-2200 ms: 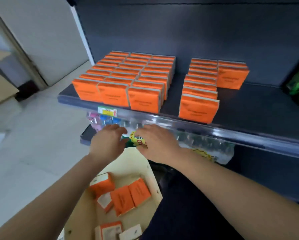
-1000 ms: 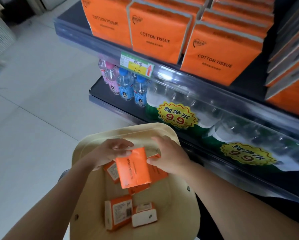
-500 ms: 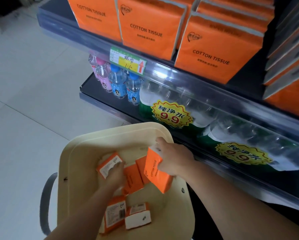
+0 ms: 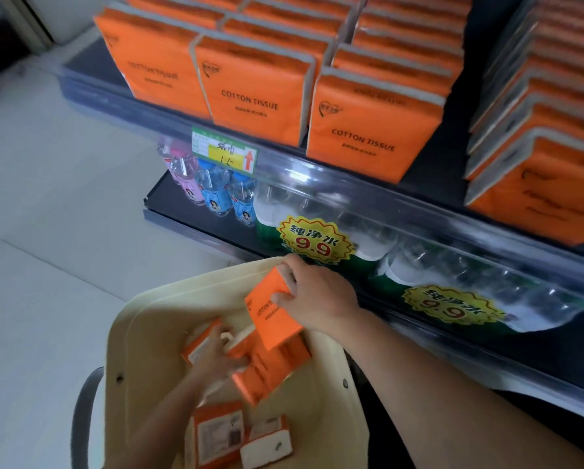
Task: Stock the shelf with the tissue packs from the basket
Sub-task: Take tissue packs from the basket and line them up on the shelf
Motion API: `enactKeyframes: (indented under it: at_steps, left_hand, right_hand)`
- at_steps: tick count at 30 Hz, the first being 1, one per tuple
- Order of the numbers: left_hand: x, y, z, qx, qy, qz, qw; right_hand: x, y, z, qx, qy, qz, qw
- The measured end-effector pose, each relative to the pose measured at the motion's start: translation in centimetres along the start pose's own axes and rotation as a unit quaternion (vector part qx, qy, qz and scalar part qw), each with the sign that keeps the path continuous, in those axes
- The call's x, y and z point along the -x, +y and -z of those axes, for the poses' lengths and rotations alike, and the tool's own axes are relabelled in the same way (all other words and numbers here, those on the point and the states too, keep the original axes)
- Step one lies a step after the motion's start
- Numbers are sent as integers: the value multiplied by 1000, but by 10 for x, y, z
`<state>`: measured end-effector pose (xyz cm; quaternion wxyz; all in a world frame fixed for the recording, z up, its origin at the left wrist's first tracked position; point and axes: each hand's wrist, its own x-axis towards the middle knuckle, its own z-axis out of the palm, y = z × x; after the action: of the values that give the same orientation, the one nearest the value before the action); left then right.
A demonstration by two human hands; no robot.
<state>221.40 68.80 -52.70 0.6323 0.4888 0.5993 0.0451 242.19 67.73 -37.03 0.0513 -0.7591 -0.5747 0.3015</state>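
A cream basket point(image 4: 142, 319) stands on the floor below the shelf, with several orange tissue packs inside. My right hand point(image 4: 317, 296) grips one orange pack point(image 4: 270, 316) above the basket's far rim. Down inside the basket, my left hand point(image 4: 219, 353) grips another orange pack point(image 4: 263, 370), lifted at an angle. Two more packs point(image 4: 216, 434) lie on the basket floor near me. Rows of upright orange "COTTON TISSUE" packs point(image 4: 256, 96) fill the dark upper shelf point(image 4: 432, 164).
A price tag point(image 4: 224, 154) sits on the clear shelf rail. The lower shelf holds small water bottles point(image 4: 213, 191) and shrink-wrapped bottle packs point(image 4: 453, 286) with yellow 9.9 stickers. Pale tiled floor point(image 4: 47, 231) lies to the left. The basket's grey handle point(image 4: 81, 418) hangs at its left.
My right hand took over the first pack and raised it a little. My left hand went down into the basket and took hold of a second pack.
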Motion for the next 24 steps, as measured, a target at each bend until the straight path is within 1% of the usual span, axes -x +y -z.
enactKeyframes:
  at_steps: [2, 5, 7, 8, 10, 12, 15, 17, 19, 22, 24]
  left_hand:
    - [16, 20, 12, 118, 12, -25, 993]
    - [38, 53, 26, 267, -1, -54, 962]
    - [53, 75, 28, 354, -27, -38, 934]
    - [62, 88, 26, 364, -41, -29, 930]
    - [79, 114, 19, 349, -52, -28, 935]
    - [98, 142, 8, 321, -54, -41, 945]
    - [136, 187, -8, 267, -135, -59, 952]
    - [159, 219, -17, 235, -200, -82, 948]
    - [176, 253, -29, 195, -229, -145, 942]
    - [197, 305, -56, 122, -193, -249, 941]
    - [208, 339, -77, 64, -177, -333, 924]
  right_hand:
    - [4, -6, 10, -28, 28, 0, 999]
    - [15, -12, 31, -69, 77, 5, 995]
    - [28, -16, 52, -84, 112, 16, 990]
    - [36, -18, 64, -85, 134, 24, 987]
    - [55, -18, 88, -86, 181, 38, 979]
    - [76, -13, 110, -123, 224, 56, 965]
    - [107, 6, 139, -214, 295, 93, 926]
    - [126, 21, 159, -255, 345, 98, 898]
    - [144, 37, 181, -289, 400, 98, 864]
    - [165, 63, 217, -327, 491, 99, 801]
    - [175, 84, 241, -348, 539, 100, 761]
